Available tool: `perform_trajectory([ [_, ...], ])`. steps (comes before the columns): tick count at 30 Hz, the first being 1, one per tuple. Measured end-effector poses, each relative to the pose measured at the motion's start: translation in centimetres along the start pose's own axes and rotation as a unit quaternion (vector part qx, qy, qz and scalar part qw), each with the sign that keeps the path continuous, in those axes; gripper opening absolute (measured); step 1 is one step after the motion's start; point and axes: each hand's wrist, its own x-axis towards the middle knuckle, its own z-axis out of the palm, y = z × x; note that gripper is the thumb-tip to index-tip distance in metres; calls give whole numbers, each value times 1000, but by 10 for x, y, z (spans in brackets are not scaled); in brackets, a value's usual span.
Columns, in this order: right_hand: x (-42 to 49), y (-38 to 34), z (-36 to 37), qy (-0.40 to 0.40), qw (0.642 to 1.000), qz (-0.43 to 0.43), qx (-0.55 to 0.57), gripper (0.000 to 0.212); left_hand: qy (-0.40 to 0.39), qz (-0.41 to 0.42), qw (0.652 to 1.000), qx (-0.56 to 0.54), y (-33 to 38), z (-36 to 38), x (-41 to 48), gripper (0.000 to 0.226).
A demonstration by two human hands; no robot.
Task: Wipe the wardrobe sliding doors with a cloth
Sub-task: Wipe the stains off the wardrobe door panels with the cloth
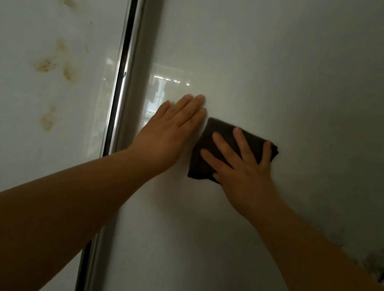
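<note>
— Where is your cloth right now?

— Your right hand presses the dark, folded square cloth flat against the glossy pale-white right sliding door panel. It sits at about mid-height in the view, just right of your other hand.

— And how do your fingers lie on it?

— Your right-hand fingers are spread wide across the cloth, palm down on it; you are not pinching it, only pinning it to the door. The cloth's upper left corner and its lower left edge show past your hand.

— What about your left hand?

— Your left hand rests flat on the same panel, bare, with the fingers straight and pressed together, pointing up and to the right. Its outer edge is just beside the cloth's left edge; you cannot tell from here whether the two touch.

— What lies left of that?

— The vertical brushed-metal door frame strip runs top to bottom just beside your left hand. Beyond it is the left sliding door panel, also pale and glossy, with yellowish-brown blotches scattered over it. A bright window reflection shows on the right panel just above your left hand.
</note>
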Motion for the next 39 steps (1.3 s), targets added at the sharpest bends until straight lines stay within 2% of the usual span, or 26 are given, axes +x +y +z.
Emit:
perform_trajectory([
  [2,-1,15,-6,-10,1000,-14,-7,59,-7,-16,1000,-7,2,0,-8,69],
  [6,32,13,-19,16,995,102,17,53,12,-29,999,-18,1,-8,-8,72],
  [8,48,-7,-15,30,991,122,52,55,32,-30,999,-30,-2,-18,-4,64],
  [10,50,-35,-5,31,994,70,72,59,46,-27,998,-35,-7,-28,-2,63],
  [13,21,-67,18,1,996,-54,71,66,42,-8,999,-22,-17,-33,-11,61],
  [16,-1,-65,27,-22,988,-137,62,62,25,12,1000,-9,-23,-30,-25,79],
  [18,4,-55,24,-4,987,-147,57,59,7,22,1000,-15,-21,-29,-29,74],
  [20,26,-52,15,23,994,-84,63,61,0,27,999,-23,-22,-29,-27,59],
  [22,52,-64,7,39,996,-2,86,65,7,20,1000,-19,-24,-30,-22,58],
  [24,66,-87,7,42,992,16,116,66,23,20,999,-13,-26,-30,-15,59],
  [29,11,-130,44,-38,980,-179,76,70,46,23,999,-13,-29,-32,-14,77],
  [34,-13,-80,38,-52,969,-239,40,64,16,3,1000,-5,-30,-24,-19,80],
  [36,-8,-45,27,-22,979,-203,25,59,8,16,1000,-13,-26,-20,-13,78],
  [39,8,8,2,24,995,-94,4,51,5,29,999,-20,-10,-17,-1,64],
])
